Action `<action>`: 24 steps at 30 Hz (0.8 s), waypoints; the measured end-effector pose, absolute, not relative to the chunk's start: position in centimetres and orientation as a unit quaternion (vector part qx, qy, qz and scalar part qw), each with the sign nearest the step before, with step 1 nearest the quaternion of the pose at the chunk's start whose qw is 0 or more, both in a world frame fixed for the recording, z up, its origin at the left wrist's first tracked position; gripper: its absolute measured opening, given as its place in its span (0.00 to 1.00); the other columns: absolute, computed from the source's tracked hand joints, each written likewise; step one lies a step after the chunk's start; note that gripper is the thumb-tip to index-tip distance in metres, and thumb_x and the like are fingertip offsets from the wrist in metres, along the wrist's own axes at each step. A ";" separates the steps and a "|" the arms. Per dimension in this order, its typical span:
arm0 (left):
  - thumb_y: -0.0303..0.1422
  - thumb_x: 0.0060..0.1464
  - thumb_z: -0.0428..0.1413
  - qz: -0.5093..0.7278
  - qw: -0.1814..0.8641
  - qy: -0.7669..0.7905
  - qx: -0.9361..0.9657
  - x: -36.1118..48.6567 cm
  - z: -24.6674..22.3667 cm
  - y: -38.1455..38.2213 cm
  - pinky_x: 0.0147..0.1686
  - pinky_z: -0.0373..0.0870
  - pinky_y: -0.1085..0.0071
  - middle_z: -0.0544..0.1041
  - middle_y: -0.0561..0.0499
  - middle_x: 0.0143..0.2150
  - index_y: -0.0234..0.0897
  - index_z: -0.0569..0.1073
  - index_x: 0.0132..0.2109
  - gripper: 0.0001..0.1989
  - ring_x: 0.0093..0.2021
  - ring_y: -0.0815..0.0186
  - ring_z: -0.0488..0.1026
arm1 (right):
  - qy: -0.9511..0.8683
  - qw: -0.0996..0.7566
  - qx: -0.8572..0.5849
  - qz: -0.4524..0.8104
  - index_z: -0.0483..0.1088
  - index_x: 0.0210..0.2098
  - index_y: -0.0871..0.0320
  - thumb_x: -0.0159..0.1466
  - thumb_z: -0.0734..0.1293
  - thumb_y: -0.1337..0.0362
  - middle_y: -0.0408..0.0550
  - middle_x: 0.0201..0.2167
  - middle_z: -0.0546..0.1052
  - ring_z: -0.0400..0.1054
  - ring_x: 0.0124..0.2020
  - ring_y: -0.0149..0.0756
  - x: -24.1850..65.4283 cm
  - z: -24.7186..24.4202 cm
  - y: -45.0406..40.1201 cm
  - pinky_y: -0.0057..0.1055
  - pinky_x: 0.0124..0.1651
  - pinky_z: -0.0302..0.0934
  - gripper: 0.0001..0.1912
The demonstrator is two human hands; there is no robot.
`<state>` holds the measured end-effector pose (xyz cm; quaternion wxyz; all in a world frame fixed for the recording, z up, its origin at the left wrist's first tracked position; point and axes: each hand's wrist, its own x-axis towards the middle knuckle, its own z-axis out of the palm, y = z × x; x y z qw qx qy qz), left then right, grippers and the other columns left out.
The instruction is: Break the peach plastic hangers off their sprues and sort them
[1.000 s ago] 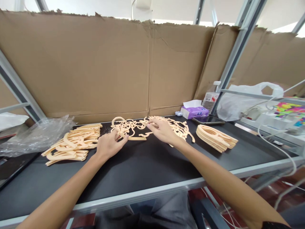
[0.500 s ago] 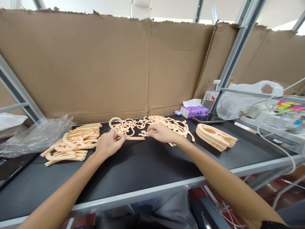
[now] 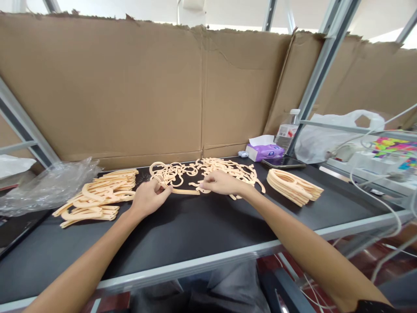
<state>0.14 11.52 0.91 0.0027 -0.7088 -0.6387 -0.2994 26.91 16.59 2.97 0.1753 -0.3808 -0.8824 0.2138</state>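
Note:
Fingers closed, my left hand (image 3: 151, 195) grips a long pale wooden-looking piece (image 3: 185, 191) that points right, just above the black table. My right hand (image 3: 220, 181) pinches a small curved pale piece (image 3: 203, 189) close to the long piece's free end. Behind my hands lie a loose heap of curved and ring-shaped pieces (image 3: 174, 171) and a heap of small curved pieces (image 3: 241, 171). On the left is a pile of long pieces (image 3: 97, 193). A neat stack of looped pieces (image 3: 291, 187) stands to the right.
Crumpled clear plastic (image 3: 55, 182) lies at the far left. Toward the back right are a purple tissue pack (image 3: 265, 152), a phone (image 3: 283, 162), a bottle (image 3: 288, 130) and a white bag (image 3: 325, 137). Cardboard (image 3: 130, 87) walls the back; cables (image 3: 374, 200) hang at the right.
My right hand has drawn slightly nearer and down, bringing the small curved piece out from the heap toward the long piece's end. My left hand keeps its grip.

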 end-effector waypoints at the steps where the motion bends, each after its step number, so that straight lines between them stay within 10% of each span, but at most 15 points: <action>1: 0.47 0.53 0.51 -0.301 0.000 -0.636 -0.711 0.1 0.9 11.6 0.25 0.51 0.70 0.61 0.57 0.19 0.41 0.57 0.25 0.18 0.21 0.67 0.59 | -0.882 0.170 -0.385 0.214 0.63 0.19 0.60 0.63 0.61 0.52 0.38 0.17 0.58 0.51 0.22 0.27 26.9 3.0 16.6 0.29 0.28 0.42 0.21; 24: 0.47 0.52 0.51 -0.304 0.004 -0.631 -0.714 0.1 0.7 11.7 0.25 0.51 0.69 0.62 0.56 0.19 0.42 0.54 0.23 0.19 0.21 0.67 0.60 | -0.883 0.128 -0.393 0.225 0.72 0.25 0.61 0.62 0.61 0.51 0.40 0.20 0.64 0.53 0.23 0.28 26.9 2.4 17.1 0.28 0.28 0.45 0.21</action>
